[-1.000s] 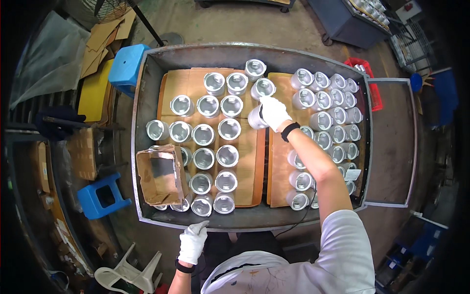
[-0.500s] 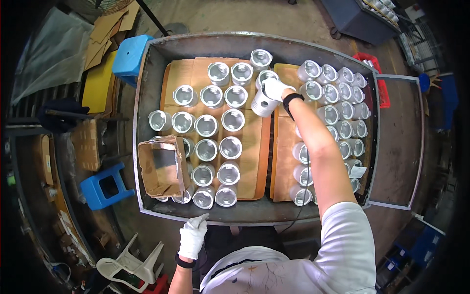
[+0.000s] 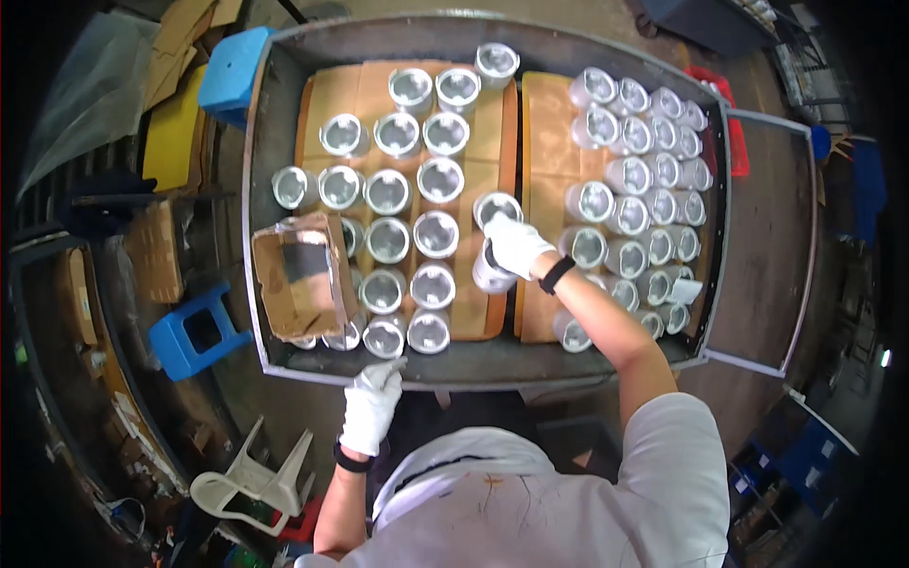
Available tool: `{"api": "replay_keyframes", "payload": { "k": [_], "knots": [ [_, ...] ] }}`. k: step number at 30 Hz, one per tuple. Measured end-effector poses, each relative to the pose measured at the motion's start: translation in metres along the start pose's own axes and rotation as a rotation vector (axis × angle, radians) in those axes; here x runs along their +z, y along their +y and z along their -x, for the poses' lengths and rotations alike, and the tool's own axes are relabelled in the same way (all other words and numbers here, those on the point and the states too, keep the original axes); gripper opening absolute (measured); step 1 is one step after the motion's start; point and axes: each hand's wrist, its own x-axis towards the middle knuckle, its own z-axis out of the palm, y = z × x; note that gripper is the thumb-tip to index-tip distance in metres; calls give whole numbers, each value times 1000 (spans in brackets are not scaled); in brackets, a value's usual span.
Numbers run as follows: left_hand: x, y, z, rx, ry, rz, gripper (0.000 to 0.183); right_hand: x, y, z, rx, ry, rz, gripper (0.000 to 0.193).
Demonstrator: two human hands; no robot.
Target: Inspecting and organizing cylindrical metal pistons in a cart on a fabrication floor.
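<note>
My right hand [image 3: 519, 250], in a white glove with a black band at the wrist, is closed on two silver metal pistons. Its fingertips are at the rim of the far piston [image 3: 497, 203]; the nearer piston [image 3: 490, 275] is tilted and partly covered by the hand. Both are over the strip between the left and right groups of pistons. My left hand [image 3: 371, 407], also gloved, rests at the near rim of the large metal bin [image 3: 312, 377], its fingers stretched over the edge with darkened tips and holding nothing visible.
Rows of upright pistons stand on cardboard [image 3: 473, 312] at the left, with more packed at the right [image 3: 627, 177]. An open cardboard box [image 3: 303, 275] sits at the bin's left side. Blue stools [image 3: 201, 333] and a white plastic chair [image 3: 251, 483] are outside.
My right hand has come toward me, bringing both pistons with it. My left hand stays at the near rim. The whole view has shifted, so the bin sits higher in the picture.
</note>
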Motion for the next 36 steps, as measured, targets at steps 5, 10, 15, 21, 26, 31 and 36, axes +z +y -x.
{"api": "replay_keyframes", "payload": {
  "k": [5, 10, 15, 21, 26, 31, 36],
  "knots": [
    [0, -7, 0, -90, -23, 15, 25, 30, -9, 25, -65, 245, 49, 15],
    [7, 1, -5, -88, -62, 3, 25, 56, -31, 51, 49, 130, 276, 8],
    [11, 2, -13, -64, -71, 23, 26, 69, -28, 54, 42, 119, 197, 8],
    [7, -4, -14, -49, -33, 0, 25, -43, -14, 2, -151, -424, -25, 25],
    [17, -11, -11, -63, -38, -6, 24, -131, 1, -99, -105, 225, 41, 26],
    [25, -8, -6, -121, -48, 37, 23, -142, 51, -199, 111, 495, 565, 17],
    [27, -18, 9, -253, 19, 74, 24, -125, 61, -244, 107, 375, 792, 22]
  ]
}}
